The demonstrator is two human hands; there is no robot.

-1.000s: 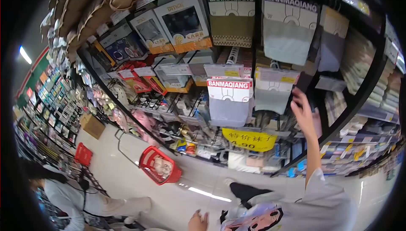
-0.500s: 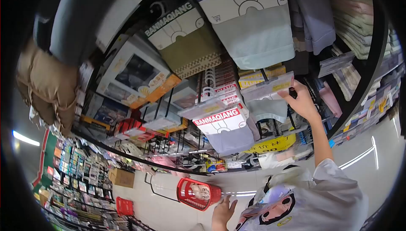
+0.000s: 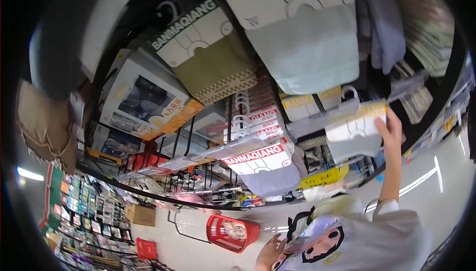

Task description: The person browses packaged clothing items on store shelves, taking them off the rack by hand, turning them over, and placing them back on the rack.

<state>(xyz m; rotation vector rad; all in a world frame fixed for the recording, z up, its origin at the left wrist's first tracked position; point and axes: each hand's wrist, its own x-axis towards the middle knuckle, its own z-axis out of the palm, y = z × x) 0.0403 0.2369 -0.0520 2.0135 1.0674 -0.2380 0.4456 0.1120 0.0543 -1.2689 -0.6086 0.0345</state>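
My right hand (image 3: 391, 131) grips the right edge of a white-and-yellow carded pack (image 3: 356, 131) with pale grey fabric and a white hanger hook on top. The pack hangs in front of the price strips, to the right of the rack hooks. Above it is a large light-green pack (image 3: 307, 48). Further left hangs a row of red-labelled packs (image 3: 263, 169) with lilac fabric in front. My left hand (image 3: 271, 252) is low, beside my grey shirt, with its fingers partly bent and apart, holding nothing visible.
An olive pack (image 3: 213, 65) and a white-and-orange box (image 3: 148, 102) are at the upper left. A red basket (image 3: 233, 233) with something pale inside stands on the floor. A cardboard box (image 3: 141, 215) and a second red basket (image 3: 147, 247) lie farther left. Folded textiles fill the right shelf.
My right hand has moved right from the price strip, and the yellow-labelled pack is now off to the right in its grip. My left hand has shifted slightly lower. The packs look closer.
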